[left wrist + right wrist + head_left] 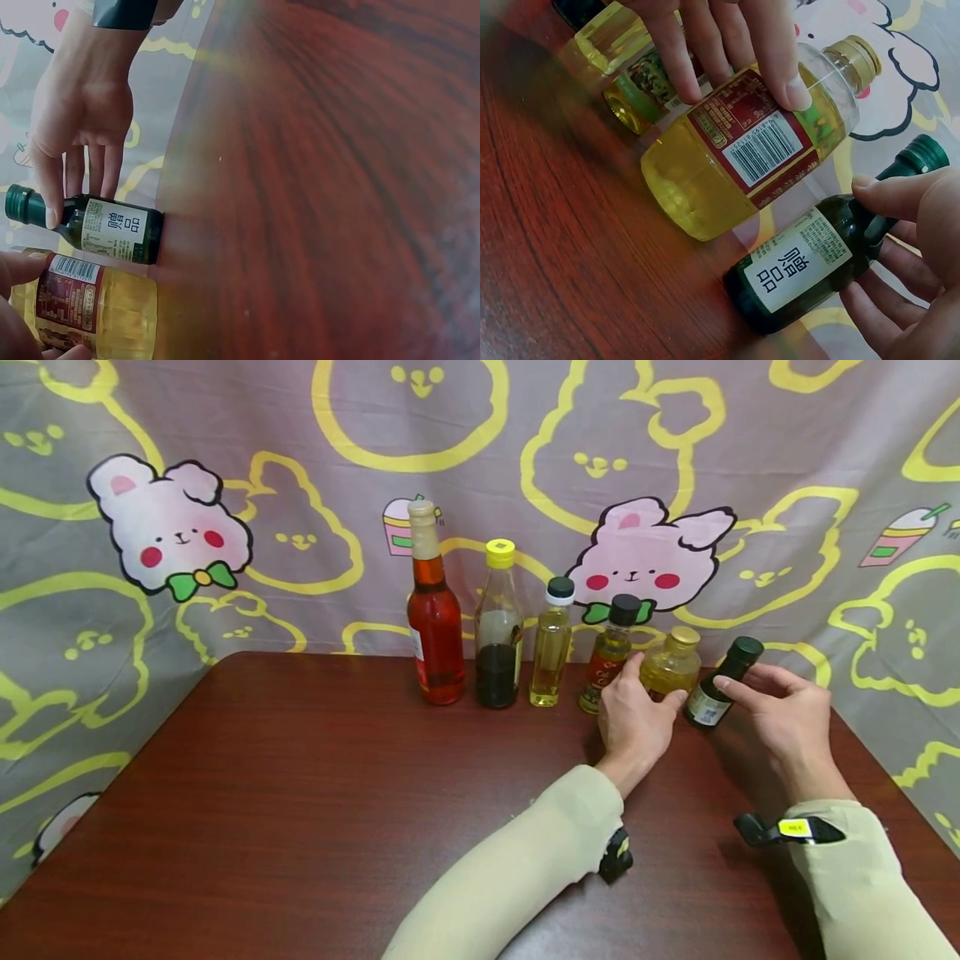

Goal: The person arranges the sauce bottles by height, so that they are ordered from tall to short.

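With my left hand (636, 717) I grip a yellow oil bottle (672, 662) that has a gold cap. Its dark red label and barcode show in the right wrist view, where the thumb lies on one side and the fingers reach round the other. My right hand (797, 722) holds a small dark green bottle (708, 702) by its neck, thumb on the near side. That bottle tilts, its green cap leaning right, and its white label (799, 260) carries dark print. The two bottles stand side by side at the table's back right.
Leftward along the back edge stand an oil bottle with a red label (603, 668), a slim yellow oil bottle (551, 652), a yellow-capped bottle of dark liquid (498, 672) and a tall red bottle (437, 643). A patterned cloth (285, 410) hangs behind the brown table (300, 827).
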Action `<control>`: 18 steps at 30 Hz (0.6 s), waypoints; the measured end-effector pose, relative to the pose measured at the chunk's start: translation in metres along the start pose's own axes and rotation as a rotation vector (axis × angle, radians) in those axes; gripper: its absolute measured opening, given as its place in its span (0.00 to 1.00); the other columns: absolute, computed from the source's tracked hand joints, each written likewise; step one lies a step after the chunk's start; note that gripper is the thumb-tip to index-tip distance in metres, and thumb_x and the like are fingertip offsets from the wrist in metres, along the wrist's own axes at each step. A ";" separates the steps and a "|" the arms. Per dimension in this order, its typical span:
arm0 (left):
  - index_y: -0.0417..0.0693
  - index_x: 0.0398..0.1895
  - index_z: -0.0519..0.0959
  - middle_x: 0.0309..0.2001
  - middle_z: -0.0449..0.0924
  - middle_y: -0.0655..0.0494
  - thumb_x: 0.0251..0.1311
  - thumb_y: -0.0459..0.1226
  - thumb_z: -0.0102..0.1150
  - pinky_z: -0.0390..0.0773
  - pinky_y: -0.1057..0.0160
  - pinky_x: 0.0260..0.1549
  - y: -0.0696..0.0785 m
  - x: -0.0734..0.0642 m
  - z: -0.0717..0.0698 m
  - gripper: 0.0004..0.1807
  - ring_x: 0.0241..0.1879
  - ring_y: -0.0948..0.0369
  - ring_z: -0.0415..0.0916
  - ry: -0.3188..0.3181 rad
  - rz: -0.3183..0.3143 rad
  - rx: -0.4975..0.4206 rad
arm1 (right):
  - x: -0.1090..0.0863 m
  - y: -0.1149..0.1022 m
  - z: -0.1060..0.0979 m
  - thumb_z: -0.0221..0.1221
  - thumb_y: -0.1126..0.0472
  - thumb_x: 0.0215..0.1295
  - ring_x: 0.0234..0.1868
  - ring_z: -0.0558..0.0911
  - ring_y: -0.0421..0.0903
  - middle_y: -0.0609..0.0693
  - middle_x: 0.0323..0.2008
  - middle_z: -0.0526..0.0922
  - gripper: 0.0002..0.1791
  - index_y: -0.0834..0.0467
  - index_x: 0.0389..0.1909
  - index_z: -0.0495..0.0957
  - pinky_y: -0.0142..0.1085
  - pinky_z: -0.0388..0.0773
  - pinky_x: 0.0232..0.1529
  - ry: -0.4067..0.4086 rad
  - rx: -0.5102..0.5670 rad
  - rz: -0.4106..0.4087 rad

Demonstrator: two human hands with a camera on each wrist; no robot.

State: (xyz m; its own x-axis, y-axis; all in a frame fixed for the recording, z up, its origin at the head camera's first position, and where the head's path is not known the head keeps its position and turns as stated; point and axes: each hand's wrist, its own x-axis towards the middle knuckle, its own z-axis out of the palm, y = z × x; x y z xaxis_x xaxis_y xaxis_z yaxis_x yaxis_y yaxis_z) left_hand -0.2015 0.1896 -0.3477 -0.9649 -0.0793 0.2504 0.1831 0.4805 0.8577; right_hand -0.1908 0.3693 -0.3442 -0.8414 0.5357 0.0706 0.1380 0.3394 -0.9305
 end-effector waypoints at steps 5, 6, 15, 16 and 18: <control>0.61 0.70 0.79 0.59 0.88 0.60 0.60 0.50 0.77 0.86 0.62 0.56 0.002 0.000 -0.001 0.33 0.55 0.60 0.87 -0.004 -0.012 -0.019 | 0.002 0.002 0.000 0.77 0.52 0.61 0.38 0.80 0.25 0.19 0.29 0.82 0.17 0.45 0.50 0.85 0.16 0.77 0.34 -0.025 0.001 -0.008; 0.60 0.70 0.79 0.60 0.88 0.59 0.60 0.50 0.77 0.86 0.62 0.56 0.002 -0.001 -0.001 0.33 0.56 0.60 0.87 -0.001 -0.020 -0.030 | 0.002 0.002 0.001 0.77 0.52 0.61 0.38 0.80 0.24 0.19 0.29 0.83 0.18 0.45 0.51 0.85 0.16 0.77 0.34 -0.031 0.002 -0.011; 0.54 0.62 0.85 0.56 0.91 0.60 0.61 0.44 0.77 0.83 0.70 0.56 0.003 -0.010 -0.038 0.25 0.56 0.65 0.87 0.034 0.042 -0.160 | -0.003 -0.011 -0.016 0.76 0.54 0.63 0.42 0.83 0.21 0.21 0.38 0.85 0.26 0.44 0.62 0.82 0.14 0.76 0.40 -0.032 0.087 -0.068; 0.54 0.62 0.85 0.56 0.90 0.60 0.61 0.45 0.76 0.83 0.70 0.56 0.002 -0.011 -0.048 0.25 0.56 0.66 0.87 0.013 0.081 -0.149 | -0.005 -0.016 -0.019 0.75 0.54 0.63 0.44 0.82 0.21 0.22 0.41 0.85 0.28 0.43 0.64 0.81 0.13 0.75 0.42 -0.002 0.085 -0.078; 0.54 0.63 0.84 0.58 0.89 0.61 0.63 0.48 0.75 0.83 0.69 0.56 0.000 -0.014 -0.073 0.26 0.57 0.64 0.86 -0.042 0.176 -0.085 | -0.010 -0.028 -0.024 0.73 0.52 0.66 0.49 0.81 0.22 0.24 0.47 0.84 0.29 0.43 0.68 0.80 0.13 0.75 0.51 0.082 0.040 -0.107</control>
State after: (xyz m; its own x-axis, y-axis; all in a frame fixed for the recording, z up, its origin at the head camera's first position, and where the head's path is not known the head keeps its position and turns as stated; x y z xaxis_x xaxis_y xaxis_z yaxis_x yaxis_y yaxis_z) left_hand -0.1746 0.1273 -0.3183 -0.9231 0.0369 0.3828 0.3636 0.4085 0.8372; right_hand -0.1734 0.3728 -0.3107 -0.8043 0.5603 0.1977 0.0279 0.3679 -0.9294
